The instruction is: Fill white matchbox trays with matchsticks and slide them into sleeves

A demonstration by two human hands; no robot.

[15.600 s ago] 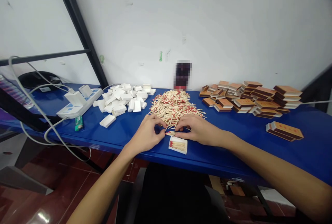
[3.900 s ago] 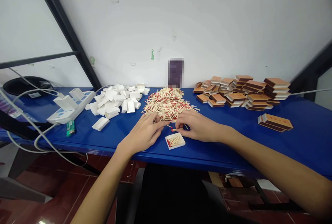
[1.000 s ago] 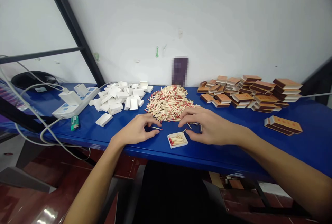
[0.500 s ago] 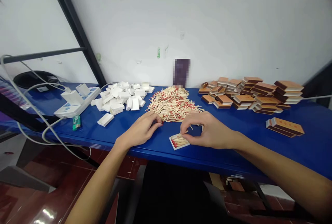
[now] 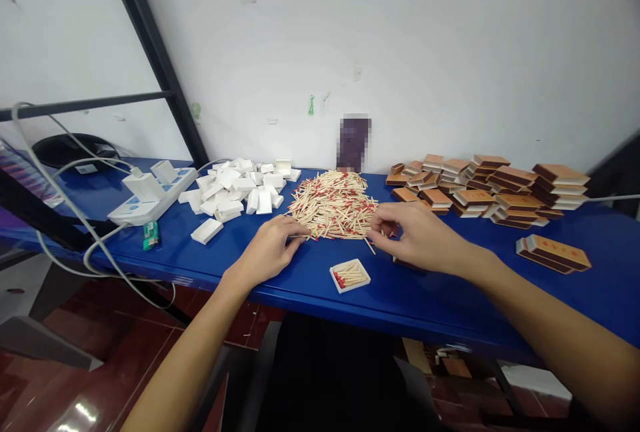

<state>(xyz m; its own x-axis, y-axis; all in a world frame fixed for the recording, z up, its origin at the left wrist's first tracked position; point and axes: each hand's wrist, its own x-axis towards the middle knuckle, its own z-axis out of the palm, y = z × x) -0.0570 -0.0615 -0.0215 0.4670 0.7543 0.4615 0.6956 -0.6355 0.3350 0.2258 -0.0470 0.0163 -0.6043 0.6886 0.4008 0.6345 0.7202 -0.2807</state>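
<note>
A big heap of red-tipped matches [image 5: 333,205] lies at the middle of the blue table. At its left front edge, my left hand [image 5: 273,245] is closed in a pinch on a match. My right hand [image 5: 420,235] is at the heap's right front edge, fingers curled together by a few stray matches; what they hold, if anything, is hidden. Between and in front of both hands sits a white matchbox tray [image 5: 353,287], partly filled with matches, heads to the left. Under my right hand shows the dark edge of a matchbox sleeve [image 5: 410,264], mostly covered.
White matchbox trays [image 5: 230,185] are piled left of the heap, one [image 5: 207,231] apart in front. Orange-brown matchbox sleeves [image 5: 473,199] are stacked at the right, with two more [image 5: 555,253] nearer. A power strip [image 5: 150,199], cables and a green packet [image 5: 151,235] lie far left.
My right hand has moved from above the partly filled tray up and right to the heap, uncovering the tray. My left hand stays at the heap's edge. The view has shifted slightly.
</note>
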